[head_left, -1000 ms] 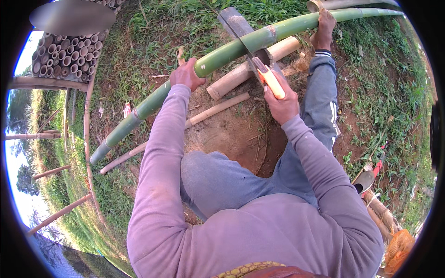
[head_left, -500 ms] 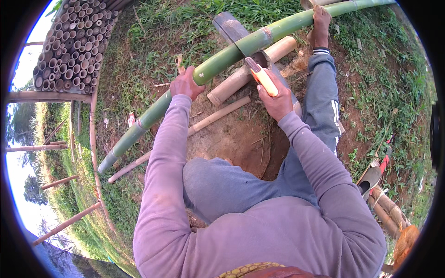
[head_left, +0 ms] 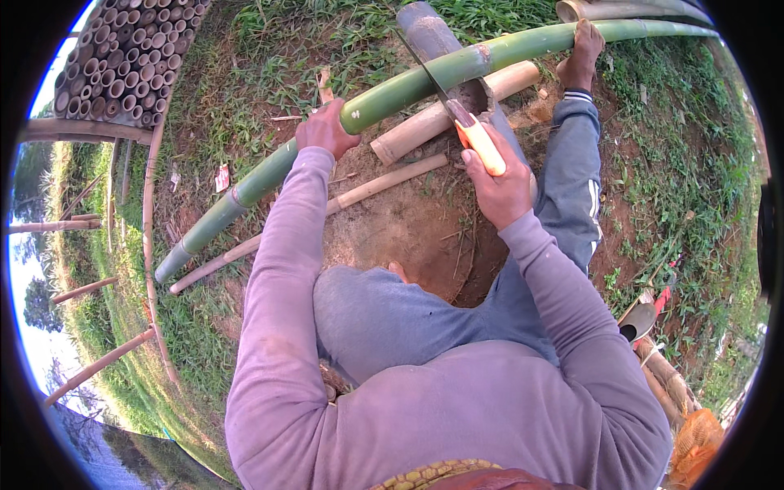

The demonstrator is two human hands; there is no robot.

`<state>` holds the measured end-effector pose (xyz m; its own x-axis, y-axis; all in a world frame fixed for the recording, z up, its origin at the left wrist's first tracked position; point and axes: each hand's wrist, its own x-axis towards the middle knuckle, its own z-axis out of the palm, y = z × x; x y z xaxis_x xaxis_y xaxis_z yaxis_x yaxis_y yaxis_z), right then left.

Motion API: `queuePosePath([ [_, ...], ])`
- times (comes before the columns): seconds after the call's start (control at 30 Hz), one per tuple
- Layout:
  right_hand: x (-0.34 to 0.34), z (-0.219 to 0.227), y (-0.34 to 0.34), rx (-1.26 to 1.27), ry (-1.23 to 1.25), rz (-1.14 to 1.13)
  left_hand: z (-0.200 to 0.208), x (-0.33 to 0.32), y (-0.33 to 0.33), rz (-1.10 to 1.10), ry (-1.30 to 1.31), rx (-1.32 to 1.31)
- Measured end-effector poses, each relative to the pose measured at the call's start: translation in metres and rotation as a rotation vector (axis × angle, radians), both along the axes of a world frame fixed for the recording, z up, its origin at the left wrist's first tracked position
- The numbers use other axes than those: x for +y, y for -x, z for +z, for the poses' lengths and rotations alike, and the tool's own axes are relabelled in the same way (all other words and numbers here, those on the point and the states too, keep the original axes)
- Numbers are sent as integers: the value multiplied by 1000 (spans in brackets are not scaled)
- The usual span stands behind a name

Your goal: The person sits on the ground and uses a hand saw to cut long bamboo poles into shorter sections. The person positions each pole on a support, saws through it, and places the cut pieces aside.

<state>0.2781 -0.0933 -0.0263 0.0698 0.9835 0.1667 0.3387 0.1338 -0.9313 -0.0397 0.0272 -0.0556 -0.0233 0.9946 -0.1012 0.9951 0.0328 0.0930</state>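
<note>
A long green bamboo pole [head_left: 392, 100] runs from the lower left to the upper right. My left hand [head_left: 327, 131] is wrapped around it left of the middle. My right hand [head_left: 500, 175] grips the pale wooden handle of a hand saw [head_left: 482, 144], whose dark blade crosses the pole to the right of my left hand. My bare foot [head_left: 583, 55] presses on the pole further right. Beneath the pole lie a grey split bamboo piece [head_left: 428, 33] and a thick tan bamboo length [head_left: 412, 137].
A thinner bamboo stick [head_left: 388, 181] lies on the bare soil in front of my bent leg. Stacked cut bamboo pieces [head_left: 122, 65] fill a rack at the upper left. More bamboo poles [head_left: 676, 371], a grey shoe [head_left: 639, 322] and an orange net bag [head_left: 697, 445] lie at the right.
My right hand has drawn the saw back toward me, slightly to the right. My left hand keeps its hold on the pole. The whole view has shifted a little.
</note>
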Motion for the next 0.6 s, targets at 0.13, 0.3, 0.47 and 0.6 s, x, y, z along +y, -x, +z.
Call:
queuePosePath([
  [0.13,-94,21,-48,-18,7,75,-16,-4,13,-15,-21,-17],
  [0.3,-9,-4,-16,38,-52,25,-19,0,1,-21,-46,-3],
  [0.47,43,5,13,-25,-1,-9,-15,-2,2,-37,-49,-3],
  [0.6,-86,13,-47,8,5,48,-11,-12,1,-17,-68,25],
])
